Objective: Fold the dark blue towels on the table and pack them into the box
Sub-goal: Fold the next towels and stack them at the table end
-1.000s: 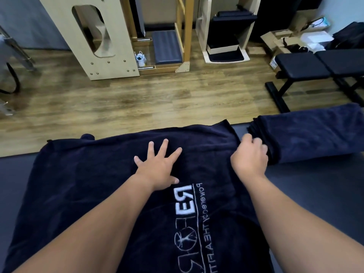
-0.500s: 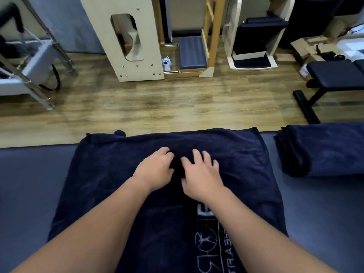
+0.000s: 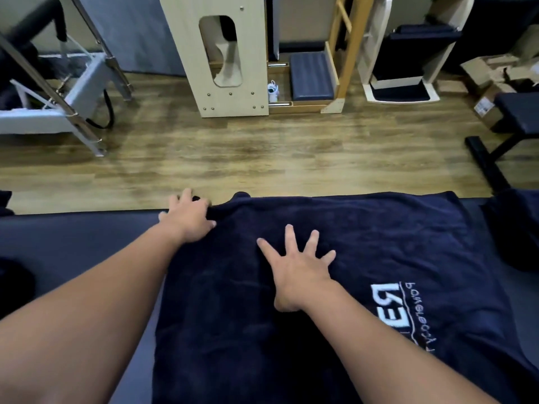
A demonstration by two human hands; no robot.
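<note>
Towel (image 3: 379, 243), dark blue, is spread flat on the dark surface (image 3: 73, 237), white logo lettering turned toward the right side. Its far left corner is gripped by the left hand (image 3: 188, 218), fingers curled over the edge at the surface's far rim. The right hand (image 3: 297, 266) is laid flat on the towel's middle, fingers spread wide, nothing held. A second dark blue towel (image 3: 513, 225) is seen at the right edge, just beside the first; whether the two touch cannot be told. Counted: two towels, two hands. Wooden floor (image 3: 233, 153) is seen beyond.
</note>
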